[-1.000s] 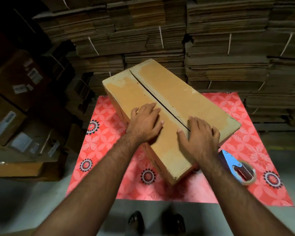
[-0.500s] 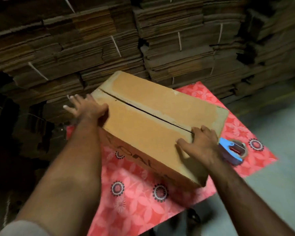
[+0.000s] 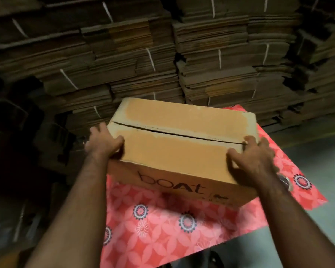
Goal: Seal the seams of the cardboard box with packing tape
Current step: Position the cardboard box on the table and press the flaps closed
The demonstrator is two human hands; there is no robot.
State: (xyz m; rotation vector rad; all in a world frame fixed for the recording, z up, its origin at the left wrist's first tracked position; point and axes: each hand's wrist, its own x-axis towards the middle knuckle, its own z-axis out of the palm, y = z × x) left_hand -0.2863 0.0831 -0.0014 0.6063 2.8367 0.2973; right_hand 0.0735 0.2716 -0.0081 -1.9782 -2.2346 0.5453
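A brown cardboard box [image 3: 174, 151] with "boat" printed on its near side stands on a red flowered mat [image 3: 162, 225]. Its top flaps meet in an untaped seam [image 3: 178, 134] running left to right. My left hand [image 3: 102, 144] grips the box's left end, thumb on top and fingers down the side. My right hand [image 3: 253, 159] grips the right end near the seam's end, thumb on the top. The tape dispenser [image 3: 285, 181] lies on the mat behind my right wrist, with only a sliver of it showing.
Tall stacks of flattened, strapped cardboard [image 3: 201, 55] fill the background right behind the box. Dark cartons [image 3: 17, 132] sit in shadow at the left. Grey floor [image 3: 307, 219] shows to the right of the mat.
The box has turned so its printed long side faces me. My left hand moved onto the left end and my right hand slid to the right end. The dispenser is now mostly hidden.
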